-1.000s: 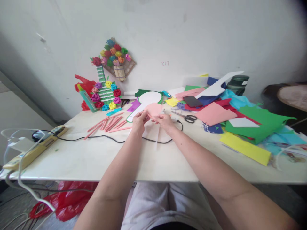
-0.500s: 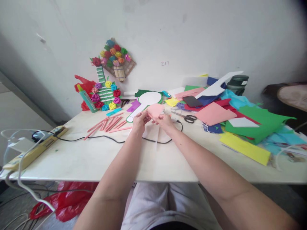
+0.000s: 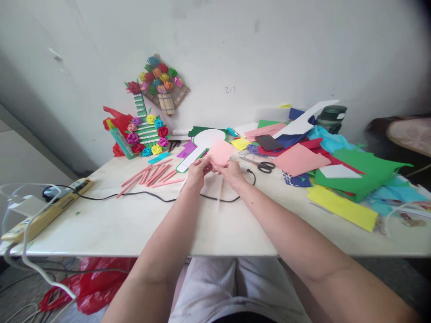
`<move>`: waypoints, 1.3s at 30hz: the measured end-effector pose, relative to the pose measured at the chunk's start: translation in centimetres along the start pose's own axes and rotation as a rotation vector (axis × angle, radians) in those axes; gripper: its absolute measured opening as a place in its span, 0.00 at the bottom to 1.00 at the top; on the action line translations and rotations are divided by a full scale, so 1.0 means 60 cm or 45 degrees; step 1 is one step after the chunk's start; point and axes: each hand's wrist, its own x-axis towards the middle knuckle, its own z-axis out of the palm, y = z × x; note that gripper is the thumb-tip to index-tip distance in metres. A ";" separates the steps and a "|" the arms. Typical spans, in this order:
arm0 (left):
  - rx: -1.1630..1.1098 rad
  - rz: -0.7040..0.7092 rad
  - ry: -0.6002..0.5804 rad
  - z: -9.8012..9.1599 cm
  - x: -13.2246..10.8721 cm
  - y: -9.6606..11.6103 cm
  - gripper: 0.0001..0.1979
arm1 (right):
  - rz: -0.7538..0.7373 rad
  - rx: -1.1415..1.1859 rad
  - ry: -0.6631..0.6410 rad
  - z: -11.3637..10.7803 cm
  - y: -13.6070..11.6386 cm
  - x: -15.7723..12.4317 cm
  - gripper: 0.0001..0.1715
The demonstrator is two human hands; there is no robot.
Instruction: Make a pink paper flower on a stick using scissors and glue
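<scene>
White tabletop [image 3: 134,229] spans mid-frame. Near its centre, both my hands work on a pink paper sheet [image 3: 220,153]: left hand [image 3: 199,172] pinching its lower left edge, right hand [image 3: 232,174] pinching the lower right. The rest of it stands free above my fingertips.

My reading: the near edge is being worked between thumbs and fingers. Best to hold both pinches level, pressure light and even, or the paper may skew or crease. Whether that edge is curled I cannot tell; my fingers cover it.

Surroundings, large to small. Green sheet [image 3: 370,166], right of frame. Yellow power strip [image 3: 55,206], left edge. Black cable [image 3: 144,193] runs from it across the table and passes beneath my forearms; its plug [image 3: 249,171] lies just beside my right hand, a likely snag. White cut-out [image 3: 209,137], round head and narrow neck, lies beyond the paper. Loose pink paper tubes [image 3: 158,176] left of centre. Scissors [image 3: 261,164] right of centre, blades toward my right hand; mind the tips. Thin translucent strip [image 3: 219,199] just below my hands, possibly in the way.
</scene>
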 end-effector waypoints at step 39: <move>0.020 0.006 0.079 -0.001 0.000 0.011 0.19 | 0.059 0.243 -0.204 -0.011 -0.019 -0.010 0.21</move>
